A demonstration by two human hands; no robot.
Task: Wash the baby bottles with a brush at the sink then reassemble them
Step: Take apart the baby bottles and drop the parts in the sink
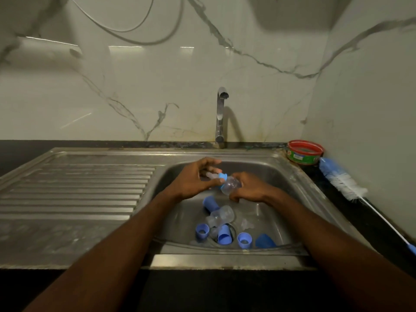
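Observation:
Over the steel sink basin (281, 176) I hold a clear baby bottle (231, 184) on its side. My right hand (249, 188) grips its body. My left hand (200, 179) pinches the blue collar (222, 177) with the clear teat at the bottle's neck. On the basin floor lie another clear bottle (221, 216), several blue caps and rings (224, 236), and a clear teat (246, 224). The bottle brush (342, 179), blue and white bristles on a white wire handle, lies on the counter to the right.
The tap (221, 115) stands behind the basin, with no water running. A ribbed draining board (74, 183) fills the left side. A red-rimmed green tub (305, 153) sits at the back right corner. A wall closes in on the right.

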